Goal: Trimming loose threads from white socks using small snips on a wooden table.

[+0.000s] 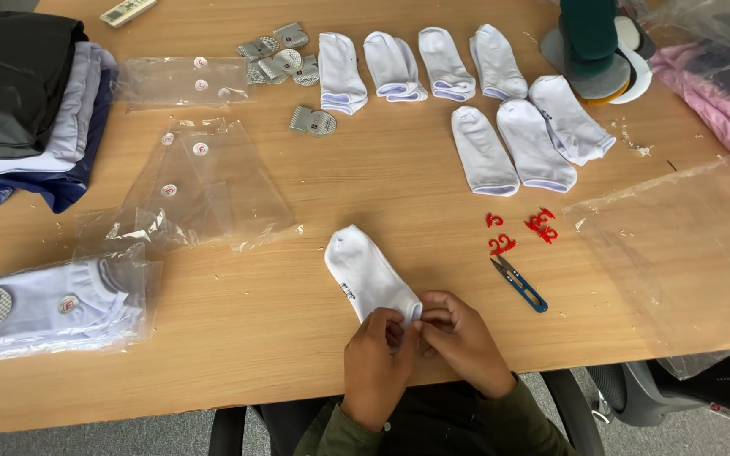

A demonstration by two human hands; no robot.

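A pair of white ankle socks (363, 272) lies flat on the wooden table (399, 181) near its front edge, toe pointing away from me. My left hand (376, 361) and my right hand (460, 336) both pinch the cuff end of the socks, fingers closed on the fabric. Small blue thread snips (519, 284) lie just right of my right hand. Several red plastic hooks (524, 228) are scattered beyond the snips.
Several white socks (500, 110) lie in rows at the back. Empty clear bags (200, 181) and a packed bag of socks (44, 308) are at left, grey card tags (285, 63) behind, folded clothes (23, 101) far left, clear plastic sheet (686, 253) at right.
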